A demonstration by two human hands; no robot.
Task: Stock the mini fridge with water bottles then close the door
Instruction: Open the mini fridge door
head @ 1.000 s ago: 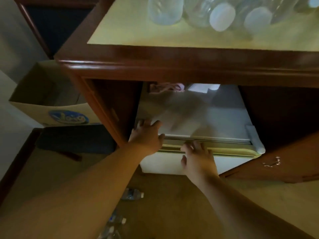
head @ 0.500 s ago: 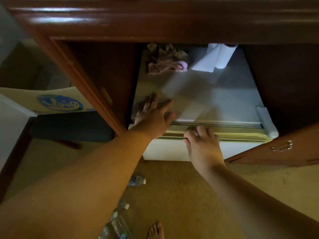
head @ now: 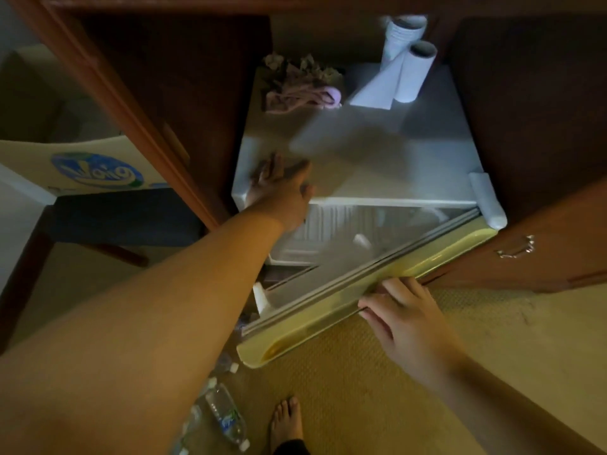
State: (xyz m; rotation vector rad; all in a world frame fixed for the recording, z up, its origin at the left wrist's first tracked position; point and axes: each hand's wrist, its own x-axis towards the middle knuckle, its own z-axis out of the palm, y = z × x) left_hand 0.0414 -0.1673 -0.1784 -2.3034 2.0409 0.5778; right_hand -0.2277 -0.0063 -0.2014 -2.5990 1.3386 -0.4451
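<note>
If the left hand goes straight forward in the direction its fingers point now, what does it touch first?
The left hand lies flat on the mini fridge top, fingers pointing toward the back. Sliding straight on, it would probably meet the crumpled pink cloth first, though depth is hard to judge; the paper roll lies further right.

Glossy wooden cabinet (head: 138, 103), smooth plastic fridge door (head: 345, 300), rough woven carpet (head: 361, 389)

carpet (head: 377, 389), water bottles (head: 226, 415), bare foot (head: 286, 421)

Premises appeared to be a hotel-type room: mini fridge (head: 361, 165) housed in wooden cabinet (head: 184, 93), carpeted floor (head: 377, 389).
</note>
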